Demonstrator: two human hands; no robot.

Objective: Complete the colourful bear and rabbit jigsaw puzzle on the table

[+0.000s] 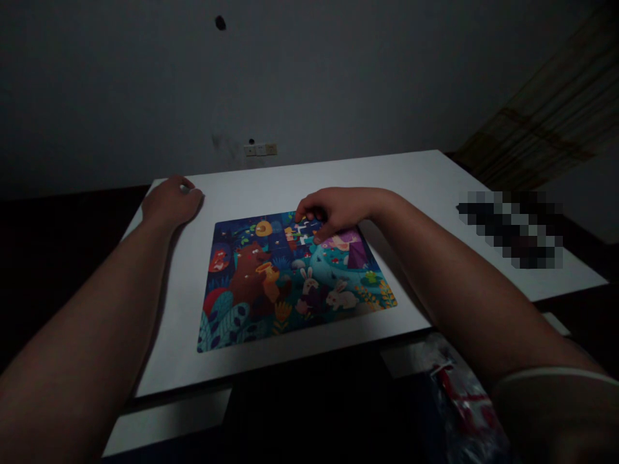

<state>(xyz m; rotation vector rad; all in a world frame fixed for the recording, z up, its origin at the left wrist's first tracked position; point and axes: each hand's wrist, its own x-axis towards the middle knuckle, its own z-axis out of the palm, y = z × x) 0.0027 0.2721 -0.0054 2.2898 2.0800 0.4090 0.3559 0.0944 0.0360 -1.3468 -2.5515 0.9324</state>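
Observation:
A colourful jigsaw puzzle [290,280] with a bear, rabbits and a tent lies flat on a white table [387,180]. My right hand [333,209] rests on the puzzle's upper middle, fingers curled down and pressing on pieces around a small gap there. My left hand [171,200] lies closed on the bare table near its far left corner, apart from the puzzle; whether it holds anything is hidden.
The room is dim. A blurred dark patch [512,225] sits on the table's right side. A wall socket strip [260,149] is behind the table. A red and white plastic bag [459,399] lies below the table's near edge.

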